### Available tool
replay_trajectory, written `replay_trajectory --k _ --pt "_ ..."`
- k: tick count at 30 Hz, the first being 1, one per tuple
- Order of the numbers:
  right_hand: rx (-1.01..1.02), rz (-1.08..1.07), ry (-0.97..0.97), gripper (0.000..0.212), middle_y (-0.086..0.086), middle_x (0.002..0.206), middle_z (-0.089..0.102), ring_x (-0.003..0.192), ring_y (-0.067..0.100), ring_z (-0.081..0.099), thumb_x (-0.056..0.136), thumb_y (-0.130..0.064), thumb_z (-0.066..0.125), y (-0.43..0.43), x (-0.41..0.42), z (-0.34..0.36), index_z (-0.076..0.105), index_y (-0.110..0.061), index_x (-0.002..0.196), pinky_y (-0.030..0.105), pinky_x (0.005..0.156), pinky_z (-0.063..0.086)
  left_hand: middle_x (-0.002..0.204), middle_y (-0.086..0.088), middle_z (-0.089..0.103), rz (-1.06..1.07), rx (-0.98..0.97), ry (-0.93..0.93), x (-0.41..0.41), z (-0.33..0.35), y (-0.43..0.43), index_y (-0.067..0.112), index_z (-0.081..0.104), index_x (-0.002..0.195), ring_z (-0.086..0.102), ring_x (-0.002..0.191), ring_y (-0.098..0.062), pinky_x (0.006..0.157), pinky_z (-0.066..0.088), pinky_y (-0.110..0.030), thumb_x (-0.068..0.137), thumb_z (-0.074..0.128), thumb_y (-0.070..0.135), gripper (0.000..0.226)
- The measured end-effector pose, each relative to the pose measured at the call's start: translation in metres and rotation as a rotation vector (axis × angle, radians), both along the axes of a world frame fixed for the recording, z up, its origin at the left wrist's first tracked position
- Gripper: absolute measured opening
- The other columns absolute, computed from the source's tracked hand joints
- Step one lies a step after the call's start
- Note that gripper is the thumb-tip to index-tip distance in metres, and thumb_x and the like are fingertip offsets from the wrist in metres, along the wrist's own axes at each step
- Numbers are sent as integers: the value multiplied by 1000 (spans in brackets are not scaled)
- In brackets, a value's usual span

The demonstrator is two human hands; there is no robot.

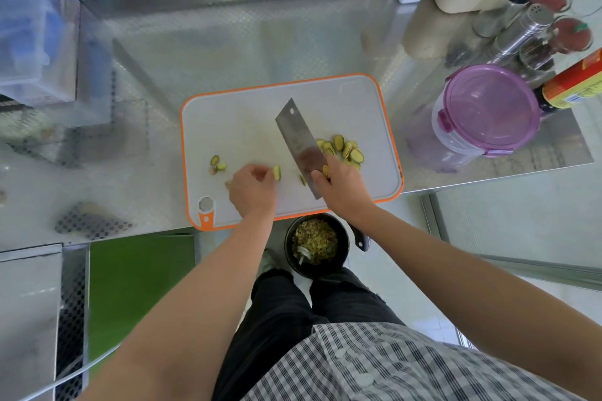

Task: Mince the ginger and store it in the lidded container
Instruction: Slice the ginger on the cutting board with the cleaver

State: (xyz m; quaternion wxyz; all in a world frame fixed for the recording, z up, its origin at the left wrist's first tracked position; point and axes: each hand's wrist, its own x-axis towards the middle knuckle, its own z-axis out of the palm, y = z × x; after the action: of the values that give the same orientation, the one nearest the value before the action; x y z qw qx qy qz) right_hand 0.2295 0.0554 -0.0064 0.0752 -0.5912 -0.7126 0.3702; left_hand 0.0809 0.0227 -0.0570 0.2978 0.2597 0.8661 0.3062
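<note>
In the head view, the ginger was found sliced but not yet minced. A heap of ginger slices (345, 148) lay on the cutting board (228, 127) just right of the cleaver (298, 137). A few stray slices (217, 164) lay well apart at the board's left side. One ginger slice (277, 172) was pinched between the fingertips of the left hand (252, 192), just above the board. The right hand (345, 189) was closed round the near end of the cleaver, whose blade was laid edge-down across the middle of the board. The step in hand was judged to be the gathering of scattered slices into one heap before chopping.

For the next move, the pinched slice would need to be carried across the blade to the heap. The blade would then need to be lifted and rocked through the heap. The lidded container (488, 107), with its purple lid clipped on, stood on the desk (228, 42) to the right of the board. It would have to be opened before anything was stored.

The cleaver's handle was hidden under the right hand. A small yellow piece at that hand's fingers could not be told as stuck to blade or finger. Below the desk edge a black pot (314, 241) of shredded scraps was seen, but its contents could not be identified. Whether the container held anything could not be made out.
</note>
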Motion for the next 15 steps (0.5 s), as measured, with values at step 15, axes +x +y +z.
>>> replay_trajectory --k 15 --pt "-534 -387 584 10 1 56 45 39 14 38 89 -11 54 24 41 9 45 -10 84 21 37 29 84 -9 72 62 163 -1154 42 43 42 5 63 96 69 74 -17 68 58 -30 100 43 14 23"
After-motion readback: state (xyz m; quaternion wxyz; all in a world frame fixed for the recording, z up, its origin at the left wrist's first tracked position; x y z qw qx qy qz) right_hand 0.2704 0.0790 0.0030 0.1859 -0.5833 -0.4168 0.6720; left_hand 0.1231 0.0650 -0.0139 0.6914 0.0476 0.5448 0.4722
